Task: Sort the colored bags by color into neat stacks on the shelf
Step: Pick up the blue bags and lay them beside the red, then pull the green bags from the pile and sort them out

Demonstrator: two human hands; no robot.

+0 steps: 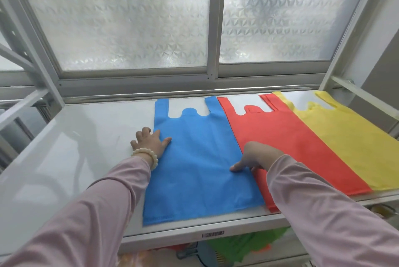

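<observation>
Three flat vest-style bags lie side by side on the white shelf [71,150]. The blue bag [194,158] is in the middle, the red bag [287,137] partly overlaps its right edge, and the yellow bag [349,137] lies at the far right. My left hand [151,140] rests flat with spread fingers on the blue bag's left edge. My right hand [257,156] presses down at the seam where blue meets red, thumb on the blue fabric. Neither hand holds anything.
A frosted sliding window [133,20] stands right behind the shelf. White shelf uprights [28,35] rise at both sides. Below the front lip with its barcode label [212,234], green bags [241,245] and other colored items lie on a lower level.
</observation>
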